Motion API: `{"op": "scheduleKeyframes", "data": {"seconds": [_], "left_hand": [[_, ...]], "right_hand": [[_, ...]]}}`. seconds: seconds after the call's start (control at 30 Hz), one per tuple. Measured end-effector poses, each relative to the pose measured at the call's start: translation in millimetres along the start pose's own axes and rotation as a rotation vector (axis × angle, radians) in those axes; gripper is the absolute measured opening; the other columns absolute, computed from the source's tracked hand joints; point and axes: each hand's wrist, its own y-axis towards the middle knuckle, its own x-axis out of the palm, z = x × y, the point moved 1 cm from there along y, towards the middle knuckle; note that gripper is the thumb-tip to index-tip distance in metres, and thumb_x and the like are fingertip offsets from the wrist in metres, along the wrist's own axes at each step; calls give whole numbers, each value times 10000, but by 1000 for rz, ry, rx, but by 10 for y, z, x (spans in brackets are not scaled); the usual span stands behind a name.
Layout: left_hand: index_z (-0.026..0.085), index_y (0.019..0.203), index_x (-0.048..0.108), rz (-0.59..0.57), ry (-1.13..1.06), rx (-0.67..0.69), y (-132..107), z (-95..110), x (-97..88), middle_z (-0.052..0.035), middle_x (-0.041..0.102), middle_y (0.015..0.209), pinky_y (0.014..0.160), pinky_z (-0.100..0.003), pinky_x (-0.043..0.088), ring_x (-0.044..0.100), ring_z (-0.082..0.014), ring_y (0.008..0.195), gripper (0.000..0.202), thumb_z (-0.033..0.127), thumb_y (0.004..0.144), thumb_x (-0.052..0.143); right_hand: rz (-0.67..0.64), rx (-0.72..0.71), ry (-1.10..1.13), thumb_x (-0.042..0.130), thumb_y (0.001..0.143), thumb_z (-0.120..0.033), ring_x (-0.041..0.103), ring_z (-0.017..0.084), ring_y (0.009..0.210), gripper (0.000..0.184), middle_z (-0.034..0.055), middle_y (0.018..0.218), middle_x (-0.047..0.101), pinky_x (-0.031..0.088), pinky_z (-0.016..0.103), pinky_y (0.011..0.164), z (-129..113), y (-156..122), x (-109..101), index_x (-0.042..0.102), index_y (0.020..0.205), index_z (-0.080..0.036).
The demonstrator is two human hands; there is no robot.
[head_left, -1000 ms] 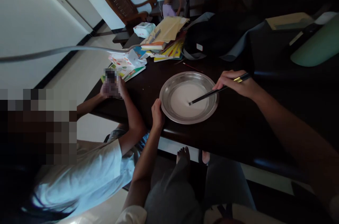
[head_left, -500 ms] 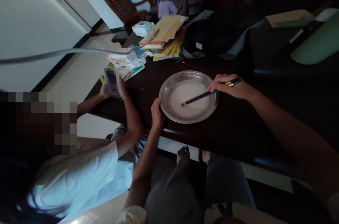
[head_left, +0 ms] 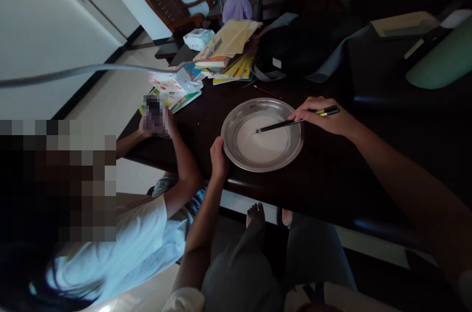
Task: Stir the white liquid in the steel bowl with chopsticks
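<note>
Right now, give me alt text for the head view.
A person's right hand holds black chopsticks in whitish liquid in a round metal bowl, the left hand at its rim. Another person sits at left; books are piled on the dark table.

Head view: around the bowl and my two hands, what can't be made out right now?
All in the head view:
- Left hand: most fingers hidden by the hand itself and the bowl, so its grip is unclear.
- Bowl's floor: hidden by the cloudy whitish contents; whether the chopsticks touch it can't be told.
- Green object: cut off by the right edge.
- Black bag: outline lost in shadow.
</note>
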Motion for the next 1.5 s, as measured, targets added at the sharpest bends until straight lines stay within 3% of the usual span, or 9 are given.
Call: {"op": "scheduleKeyframes", "data": {"seconds": [0.13,0.33,0.53,0.73,0.93,1.03,1.13,1.33,1.5], "left_hand": [[190,573,527,22,-17,-29,3,-15,-1,17,482,634,717,-226,419,440,-148,713,387,114,953,518],[191,572,512,-4,-3,-16,-11,14,-12,17,481,647,708,-227,419,417,-145,701,398,104,960,494],[190,564,506,-3,-3,-27,-11,37,11,17,472,645,719,-227,417,417,-145,707,411,93,963,491],[189,556,471,7,0,-15,2,7,14,19,441,629,687,-213,404,390,-137,684,425,117,975,484],[175,562,538,1,19,-28,-10,53,11,11,497,657,729,-210,415,432,-137,712,395,88,946,515],[184,556,516,-6,13,-16,-18,66,8,17,476,641,721,-220,411,419,-141,702,416,100,963,488],[188,550,489,6,6,-26,-22,64,8,22,454,631,714,-218,409,406,-139,697,428,109,970,479],[189,570,517,5,15,-25,-10,41,9,14,480,639,722,-217,432,434,-144,712,388,123,952,514],[191,582,531,40,10,-47,3,2,3,7,490,644,725,-217,446,463,-150,726,375,163,956,540]], "right_hand": [[120,39,61,630,955,-395,728,216,787,364,69,763,794,520,397,840,-24,-7,-85,724,643,-232],[-90,-52,42,694,910,-359,718,212,855,177,22,886,830,521,390,845,-6,3,45,807,794,-289],[121,14,70,625,956,-317,723,218,804,330,54,771,795,520,406,867,-19,-7,-95,744,655,-251],[-77,-41,49,696,927,-344,711,232,876,175,40,898,830,518,421,870,-8,-5,34,811,810,-283],[136,43,18,659,946,-419,723,242,834,326,16,782,792,531,453,894,-28,1,-68,752,650,-316],[25,49,100,650,946,-441,732,235,823,340,10,768,783,546,434,858,-35,-15,-27,756,647,-319],[-73,1,62,691,915,-415,724,235,885,196,-6,844,811,544,424,865,-7,-11,46,808,776,-340],[119,64,48,658,942,-450,737,234,843,327,12,791,793,553,437,881,-20,-6,-45,757,662,-314],[-29,34,128,669,925,-509,737,232,825,330,7,774,791,566,430,832,-36,-14,32,758,659,-335]]}}
